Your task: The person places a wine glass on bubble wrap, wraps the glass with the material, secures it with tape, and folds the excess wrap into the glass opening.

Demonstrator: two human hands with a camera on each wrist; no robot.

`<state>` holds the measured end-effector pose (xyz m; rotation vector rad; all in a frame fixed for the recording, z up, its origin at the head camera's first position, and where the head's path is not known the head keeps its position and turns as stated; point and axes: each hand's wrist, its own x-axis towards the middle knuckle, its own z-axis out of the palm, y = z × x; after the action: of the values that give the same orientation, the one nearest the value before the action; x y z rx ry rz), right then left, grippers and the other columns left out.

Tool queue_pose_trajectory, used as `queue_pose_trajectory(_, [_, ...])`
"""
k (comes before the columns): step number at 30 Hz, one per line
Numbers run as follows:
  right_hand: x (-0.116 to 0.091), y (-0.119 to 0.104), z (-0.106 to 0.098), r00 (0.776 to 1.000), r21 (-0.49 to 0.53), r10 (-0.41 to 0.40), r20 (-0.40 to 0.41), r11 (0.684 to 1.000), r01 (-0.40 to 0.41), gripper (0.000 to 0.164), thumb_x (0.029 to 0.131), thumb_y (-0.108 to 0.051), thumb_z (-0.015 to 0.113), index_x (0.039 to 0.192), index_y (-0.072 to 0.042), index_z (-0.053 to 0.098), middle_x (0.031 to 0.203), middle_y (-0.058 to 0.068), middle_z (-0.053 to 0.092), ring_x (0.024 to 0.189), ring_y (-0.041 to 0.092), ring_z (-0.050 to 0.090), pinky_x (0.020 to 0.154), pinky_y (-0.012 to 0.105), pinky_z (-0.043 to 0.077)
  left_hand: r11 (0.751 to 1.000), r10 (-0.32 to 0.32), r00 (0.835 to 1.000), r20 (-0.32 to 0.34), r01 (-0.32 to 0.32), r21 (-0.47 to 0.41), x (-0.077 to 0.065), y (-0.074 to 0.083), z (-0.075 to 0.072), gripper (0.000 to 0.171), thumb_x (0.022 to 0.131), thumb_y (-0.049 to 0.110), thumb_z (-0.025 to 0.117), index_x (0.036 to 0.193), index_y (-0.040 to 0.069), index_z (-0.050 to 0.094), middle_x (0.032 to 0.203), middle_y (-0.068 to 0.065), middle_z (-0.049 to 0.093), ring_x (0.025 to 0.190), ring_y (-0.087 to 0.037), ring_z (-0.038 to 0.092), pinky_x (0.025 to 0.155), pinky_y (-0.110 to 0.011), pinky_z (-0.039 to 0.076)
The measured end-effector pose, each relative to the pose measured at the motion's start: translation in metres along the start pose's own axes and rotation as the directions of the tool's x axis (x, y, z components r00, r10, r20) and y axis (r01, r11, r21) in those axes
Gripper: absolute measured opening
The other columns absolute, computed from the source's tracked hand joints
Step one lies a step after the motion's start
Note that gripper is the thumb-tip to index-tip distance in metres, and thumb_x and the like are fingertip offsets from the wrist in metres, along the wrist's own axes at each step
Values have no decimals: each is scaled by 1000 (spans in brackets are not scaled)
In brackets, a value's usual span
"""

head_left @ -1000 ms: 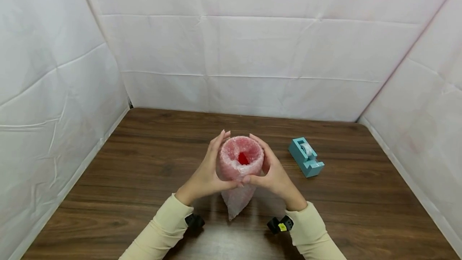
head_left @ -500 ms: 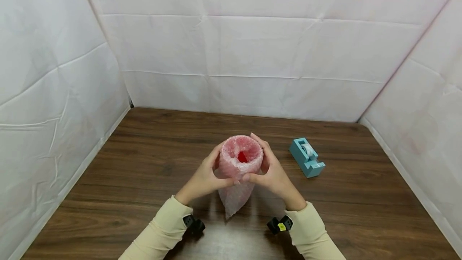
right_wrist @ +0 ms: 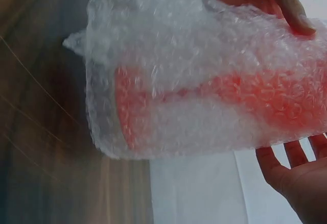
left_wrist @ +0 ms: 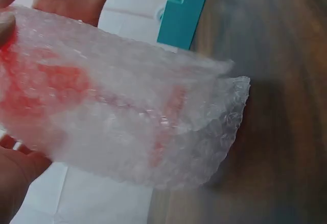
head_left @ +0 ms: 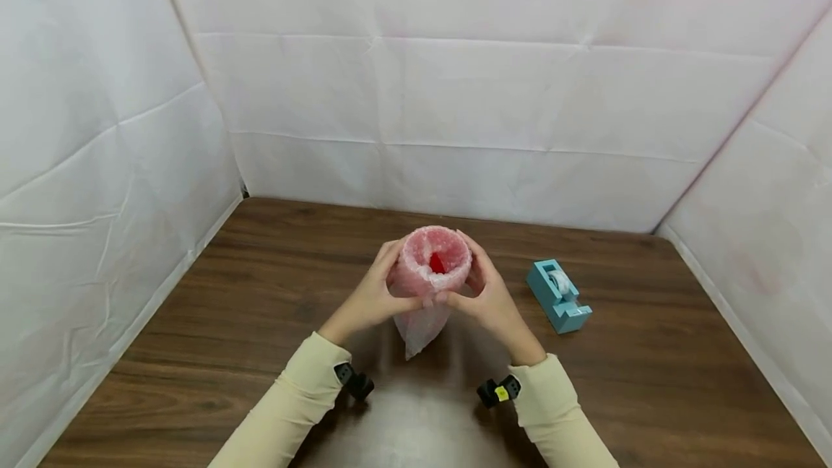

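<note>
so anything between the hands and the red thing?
Yes: bubble wrap is rolled around the red object. The left hand and right hand grip only the wrap; the red shows through the roll's open top.

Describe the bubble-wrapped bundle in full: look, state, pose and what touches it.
The bundle is a red object rolled in clear bubble wrap, forming a tube. Its open end faces up, showing red inside; the loose lower end tapers toward the table. It is held upright between the left hand and the right hand, whose fingers curl round it.
</note>
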<state>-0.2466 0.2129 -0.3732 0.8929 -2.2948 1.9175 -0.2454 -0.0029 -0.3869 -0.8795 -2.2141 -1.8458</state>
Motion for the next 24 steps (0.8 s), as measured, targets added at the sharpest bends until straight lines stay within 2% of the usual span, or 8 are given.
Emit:
queue_pose_trajectory(4, [14,5,-1,1000,-64,-7,-10,998,7,89,80,-23,78,152,-20,25,146,5,36,132,29,41,104,54,40,998,-43,999,3,43,46,9,-3,-8,87,76,5,80,149,17,34,132,-14,32,125,-27,41,102,-47,42])
queue_pose_trajectory(10, [41,11,-1,999,-142,8,-34,990,-13,90,81,-21,78,153,-20,24,148,7,35,134,28,40,107,52,38,996,-39,999,-17,40,83,28,-12,-23,87,77,6,80,150,15,32,132,-15,34,125,-30,42,105,-49,41])
queue_pose_trajectory(13, [53,13,0,998,-154,27,-51,987,-35,90,83,-20,76,154,-18,21,150,8,32,136,29,37,108,52,37,993,-66,997,-41,70,97,35,-16,-28,88,79,9,79,150,15,28,135,-14,37,126,-31,43,104,-50,41])
queue_pose_trajectory(18, [66,17,2,995,-189,62,-81,979,-76,93,83,-24,76,155,-16,17,154,10,27,138,28,34,110,50,35,983,-118,989,-88,129,133,43,-21,-32,85,81,12,77,149,11,25,141,-14,41,129,-31,41,106,-53,37])
queue_pose_trajectory(24, [74,26,4,992,-206,50,-112,976,-72,93,84,-24,75,154,-10,15,154,12,26,138,28,34,110,49,36,975,-127,986,-109,144,169,51,-28,-31,75,85,11,73,144,3,28,139,-18,44,127,-32,43,105,-52,37])
